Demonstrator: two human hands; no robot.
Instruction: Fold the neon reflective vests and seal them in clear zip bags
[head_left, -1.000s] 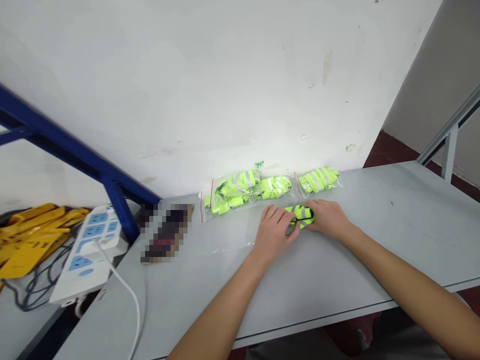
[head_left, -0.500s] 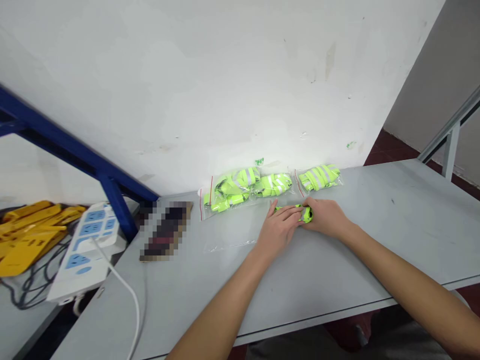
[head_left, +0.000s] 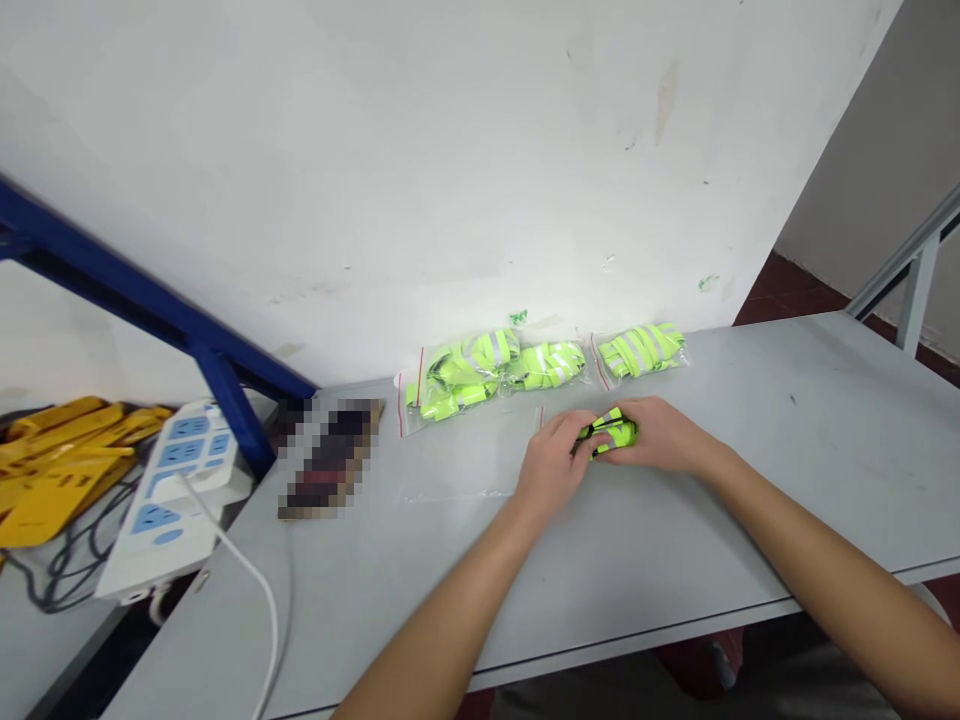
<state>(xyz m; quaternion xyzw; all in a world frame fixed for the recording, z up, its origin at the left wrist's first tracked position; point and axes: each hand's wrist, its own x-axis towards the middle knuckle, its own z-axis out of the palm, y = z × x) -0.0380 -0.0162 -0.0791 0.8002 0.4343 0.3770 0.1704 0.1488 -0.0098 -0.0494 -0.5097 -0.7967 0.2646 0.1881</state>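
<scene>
Between my two hands is a small roll of fluorescent yellow-green reflective strap with silver bands and dark edges. My left hand has its fingers curled round the roll's left end. From the right, my right hand grips the other end, thumb and fingers closed on it. Just left of my left hand a clear zip bag lies flat on the grey table. Behind my hands, along the wall, lie clear bags with similar yellow-green straps, and one such bagged strap sits apart at the right.
A blurred-out dark object lies on the table's left part. Further left are a white power strip with a white cable, yellow pieces and a blue metal frame. A white wall borders the table's back.
My left hand, earlier lying flatter over the roll with fingers extended, is now curled round its left end. More of the strap shows between my hands.
</scene>
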